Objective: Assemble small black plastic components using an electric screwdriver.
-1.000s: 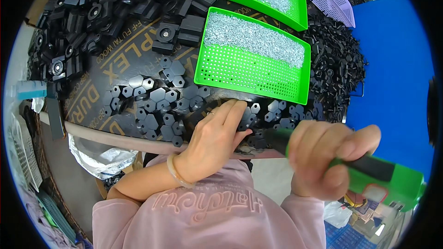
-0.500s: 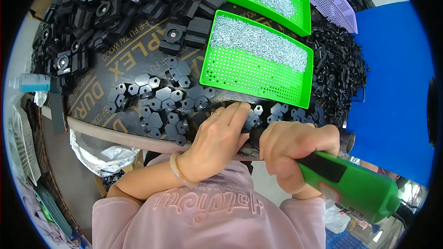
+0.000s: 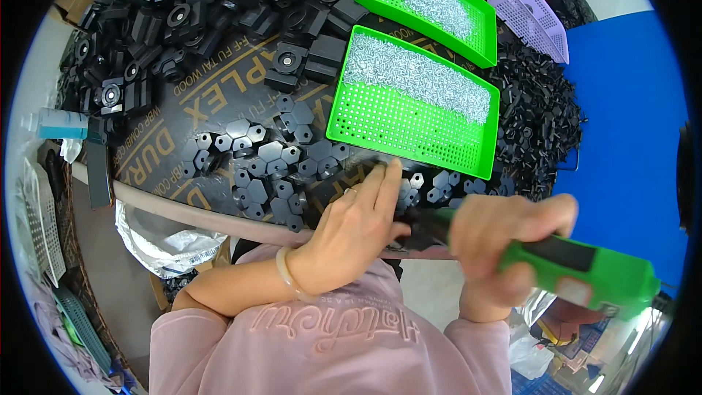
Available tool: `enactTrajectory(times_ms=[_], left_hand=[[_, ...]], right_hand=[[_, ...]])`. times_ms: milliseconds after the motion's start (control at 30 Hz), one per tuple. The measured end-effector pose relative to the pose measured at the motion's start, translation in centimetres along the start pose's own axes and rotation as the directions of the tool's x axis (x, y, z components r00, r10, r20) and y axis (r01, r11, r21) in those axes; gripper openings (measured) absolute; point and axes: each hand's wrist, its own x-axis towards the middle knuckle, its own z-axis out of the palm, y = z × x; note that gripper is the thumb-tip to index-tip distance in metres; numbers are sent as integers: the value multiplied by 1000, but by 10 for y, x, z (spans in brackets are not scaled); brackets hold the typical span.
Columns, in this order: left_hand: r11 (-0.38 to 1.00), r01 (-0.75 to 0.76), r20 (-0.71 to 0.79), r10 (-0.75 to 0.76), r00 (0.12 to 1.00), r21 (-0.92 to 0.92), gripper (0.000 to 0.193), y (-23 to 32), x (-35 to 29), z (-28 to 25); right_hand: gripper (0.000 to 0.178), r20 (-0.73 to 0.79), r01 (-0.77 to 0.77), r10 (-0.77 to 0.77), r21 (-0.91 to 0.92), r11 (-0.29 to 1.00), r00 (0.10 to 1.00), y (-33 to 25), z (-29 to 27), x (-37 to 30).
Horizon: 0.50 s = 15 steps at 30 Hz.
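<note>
My right hand [image 3: 497, 245] is wrapped round a green power screwdriver [image 3: 585, 271] with a black grip patch. The tool lies tilted, its dark nose pointing left toward my left hand. Motion blurs both. My left hand [image 3: 358, 223] presses down at the table's front edge, fingers together and thumb bent in beside a dark blurred shape [image 3: 418, 228]. What sits under these fingers is hidden. Just beyond them lie small black hexagonal plates [image 3: 412, 189], some with holes. More black hexagonal plates [image 3: 256, 190] are grouped left of my left hand.
Two green perforated trays [image 3: 409, 143] hold small silver screws [image 3: 417, 73]. Black block-shaped parts [image 3: 175, 14] pile up at the far left. Small black pieces [image 3: 537, 110] heap at the right, near a purple basket [image 3: 523, 14] and a blue panel [image 3: 621, 124]. A white bag [image 3: 161, 241] hangs below the table.
My right hand and the screwdriver have moved right, away from my left hand, and the tool lies more level. My left hand stays at the table edge. The whole view has shifted slightly.
</note>
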Motion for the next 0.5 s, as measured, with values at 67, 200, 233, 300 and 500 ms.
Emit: enactTrajectory(times_ms=[67,200,233,300,500], left_hand=[[998,58,-6,-59,998,-38,66,9,-2,-13],[902,-28,-256,152,954,431,50,-4,-8,-49],[865,62,-267,85,960,497,49,0,-3,-58],[823,177,-276,-25,961,540,51,-2,0,-66],[836,142,-256,-3,967,529,51,-4,2,-64]], right_hand=[[44,-110,71,-74,-33,997,991,-10,-1,8],[44,-220,82,-134,-233,969,966,1,-10,24],[45,-286,51,-129,-263,963,950,6,-9,26],[38,-253,93,-163,-265,960,954,19,-17,33],[24,-299,85,-164,-260,962,940,36,-27,38]])
